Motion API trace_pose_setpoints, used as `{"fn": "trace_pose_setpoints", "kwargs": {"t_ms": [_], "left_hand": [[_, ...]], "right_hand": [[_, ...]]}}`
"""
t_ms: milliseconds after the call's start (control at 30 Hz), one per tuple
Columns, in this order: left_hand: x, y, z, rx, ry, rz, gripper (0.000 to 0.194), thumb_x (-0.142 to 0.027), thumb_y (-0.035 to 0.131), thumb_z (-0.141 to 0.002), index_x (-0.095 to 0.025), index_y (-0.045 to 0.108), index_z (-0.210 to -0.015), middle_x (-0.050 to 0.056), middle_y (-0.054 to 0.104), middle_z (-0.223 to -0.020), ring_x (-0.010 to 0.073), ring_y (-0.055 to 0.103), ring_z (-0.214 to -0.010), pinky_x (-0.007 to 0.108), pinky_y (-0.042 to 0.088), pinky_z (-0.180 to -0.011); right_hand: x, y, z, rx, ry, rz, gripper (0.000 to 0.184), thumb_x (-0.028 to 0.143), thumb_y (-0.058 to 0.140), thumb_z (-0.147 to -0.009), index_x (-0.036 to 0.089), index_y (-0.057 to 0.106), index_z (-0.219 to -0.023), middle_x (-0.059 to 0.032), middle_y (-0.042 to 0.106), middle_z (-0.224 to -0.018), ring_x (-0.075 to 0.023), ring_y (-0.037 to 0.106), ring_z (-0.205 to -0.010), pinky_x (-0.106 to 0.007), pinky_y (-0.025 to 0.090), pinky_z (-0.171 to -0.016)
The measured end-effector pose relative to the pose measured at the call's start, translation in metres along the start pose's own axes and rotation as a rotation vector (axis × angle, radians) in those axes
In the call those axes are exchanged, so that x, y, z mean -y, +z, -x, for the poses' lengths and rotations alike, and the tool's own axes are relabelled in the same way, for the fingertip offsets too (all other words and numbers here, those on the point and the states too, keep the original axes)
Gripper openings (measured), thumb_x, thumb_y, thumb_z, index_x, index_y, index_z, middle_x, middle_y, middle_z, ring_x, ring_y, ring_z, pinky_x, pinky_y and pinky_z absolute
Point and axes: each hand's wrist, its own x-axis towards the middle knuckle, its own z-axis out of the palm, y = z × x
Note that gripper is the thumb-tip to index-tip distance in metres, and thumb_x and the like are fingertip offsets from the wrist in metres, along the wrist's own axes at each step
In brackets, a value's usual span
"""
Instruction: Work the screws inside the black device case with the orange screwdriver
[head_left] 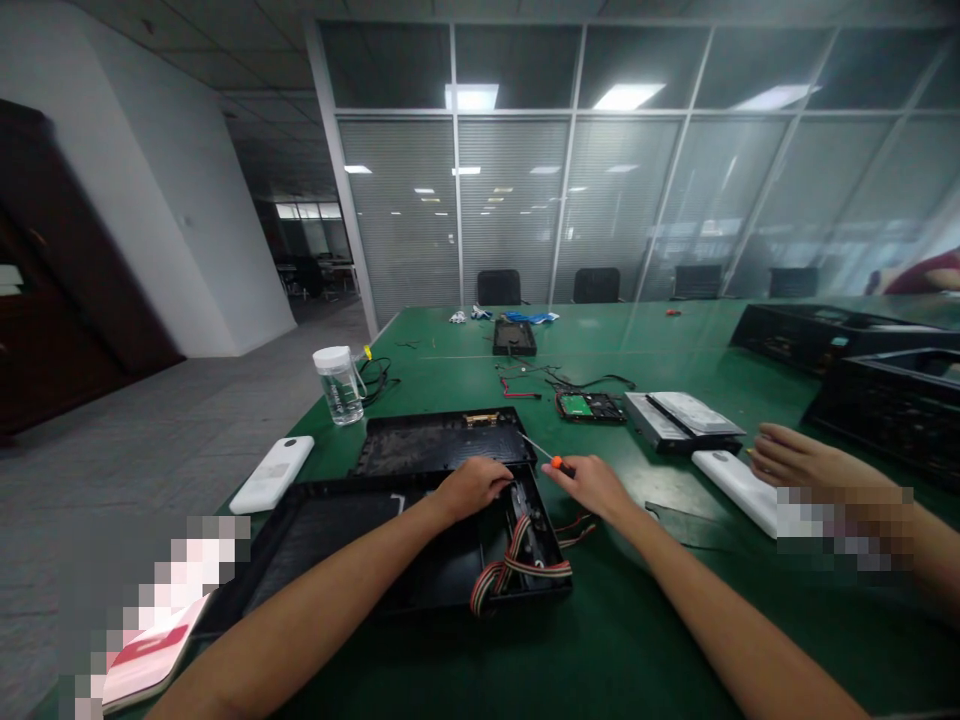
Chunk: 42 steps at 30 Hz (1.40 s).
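Note:
My right hand (pixel 598 487) is closed around the handle of a screwdriver (pixel 561 465) with an orange and black grip. Its thin metal shaft points up and left over a flat black panel (pixel 420 442). Over the far right part of an open black computer case (pixel 300 540), my left hand (pixel 474 486) is closed with its fingers bent into a pinch. What they hold, if anything, is hidden. A bundle of striped wires (pixel 517 560) hangs from the case's right end, close to a metal strip inside. The panel lies just behind the case.
A person's hand (pixel 802 462) reaches in from the right beside a white power bank (pixel 739 490) and an optical drive (pixel 679 420). A hard drive (pixel 589 405) and cables lie farther back. A water bottle (pixel 341 388) and a white device (pixel 274 473) stand left; black cases (pixel 892 400) stand right.

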Motion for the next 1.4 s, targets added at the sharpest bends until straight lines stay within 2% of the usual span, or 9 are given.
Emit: {"fn": "trace_pose_setpoints", "kwargs": {"t_ms": [200, 400, 500, 600, 667, 767, 833, 967, 1400], "left_hand": [[0.003, 0.005, -0.002, -0.015, 0.071, 0.015, 0.020, -0.016, 0.048, -0.087, -0.016, 0.065, -0.098, 0.005, 0.068, -0.093, 0.0141, 0.061, -0.086, 0.023, 0.045, -0.080], [-0.001, 0.003, -0.002, 0.000, 0.093, 0.022, 0.023, -0.013, 0.047, -0.086, -0.016, 0.068, -0.094, 0.005, 0.067, -0.093, 0.0132, 0.061, -0.083, 0.022, 0.046, -0.078], [-0.002, 0.003, -0.001, -0.010, 0.066, 0.030, 0.021, -0.013, 0.049, -0.084, -0.016, 0.068, -0.092, 0.005, 0.067, -0.091, 0.0135, 0.061, -0.083, 0.023, 0.046, -0.079], [-0.004, 0.003, 0.000, 0.002, 0.048, 0.026, 0.020, -0.013, 0.050, -0.082, -0.016, 0.068, -0.092, 0.005, 0.067, -0.091, 0.0142, 0.060, -0.084, 0.024, 0.045, -0.080], [-0.005, 0.002, 0.000, 0.015, 0.031, 0.030, 0.020, -0.013, 0.050, -0.082, -0.016, 0.067, -0.092, 0.005, 0.066, -0.091, 0.0144, 0.059, -0.085, 0.025, 0.044, -0.082], [-0.008, 0.000, 0.000, 0.033, -0.032, 0.048, 0.017, -0.012, 0.050, -0.081, -0.015, 0.065, -0.091, 0.005, 0.065, -0.090, 0.0143, 0.058, -0.084, 0.025, 0.044, -0.081], [-0.010, -0.002, 0.000, 0.049, -0.087, 0.061, 0.016, -0.012, 0.051, -0.081, -0.015, 0.063, -0.091, 0.004, 0.065, -0.088, 0.0143, 0.058, -0.081, 0.024, 0.044, -0.077], [-0.013, -0.006, -0.002, 0.091, -0.166, 0.109, 0.016, -0.013, 0.053, -0.079, -0.015, 0.062, -0.092, 0.002, 0.064, -0.082, 0.0131, 0.058, -0.074, 0.021, 0.044, -0.069], [-0.017, -0.007, -0.003, 0.069, -0.236, 0.159, 0.021, -0.012, 0.053, -0.077, -0.016, 0.068, -0.091, 0.002, 0.065, -0.076, 0.0124, 0.058, -0.067, 0.020, 0.043, -0.065]], "right_hand": [[-0.006, -0.004, -0.005, -0.062, 0.091, -0.157, 0.026, 0.055, 0.049, -0.076, 0.030, 0.056, -0.079, -0.0079, 0.064, -0.072, -0.0220, 0.058, -0.064, -0.035, 0.036, -0.056], [-0.030, -0.002, -0.012, -0.128, 0.224, -0.292, 0.026, 0.043, 0.060, -0.068, 0.029, 0.045, -0.084, -0.0059, 0.060, -0.067, -0.0203, 0.055, -0.057, -0.035, 0.039, -0.055], [-0.039, -0.009, -0.014, -0.149, 0.177, -0.382, 0.024, 0.033, 0.059, -0.067, 0.028, 0.045, -0.086, -0.0049, 0.059, -0.070, -0.0175, 0.053, -0.055, -0.032, 0.040, -0.053], [-0.035, -0.025, -0.013, -0.105, 0.089, -0.521, 0.026, 0.038, 0.054, -0.073, 0.025, 0.047, -0.094, -0.0034, 0.058, -0.075, -0.0136, 0.050, -0.053, -0.028, 0.038, -0.050], [-0.029, -0.038, -0.010, -0.054, 0.081, -0.585, 0.027, 0.045, 0.047, -0.078, 0.022, 0.050, -0.092, 0.0016, 0.052, -0.063, -0.0107, 0.043, -0.045, -0.025, 0.034, -0.044], [-0.021, -0.049, -0.004, -0.109, 0.088, -0.623, 0.032, 0.051, 0.046, -0.080, 0.020, 0.049, -0.076, 0.0076, 0.035, -0.048, -0.0078, 0.032, -0.039, -0.022, 0.025, -0.040], [-0.016, -0.048, -0.002, -0.181, 0.066, -0.624, 0.032, 0.051, 0.048, -0.079, 0.019, 0.048, -0.070, 0.0080, 0.031, -0.048, -0.0075, 0.030, -0.041, -0.021, 0.024, -0.040], [-0.007, -0.037, 0.000, -0.255, 0.011, -0.531, 0.031, 0.047, 0.045, -0.080, 0.018, 0.051, -0.070, 0.0046, 0.039, -0.054, -0.0092, 0.036, -0.048, -0.021, 0.028, -0.046], [0.007, -0.033, 0.002, -0.217, -0.058, -0.301, 0.033, 0.045, 0.039, -0.083, 0.018, 0.055, -0.072, -0.0003, 0.053, -0.062, -0.0137, 0.048, -0.060, -0.024, 0.037, -0.058]]}}
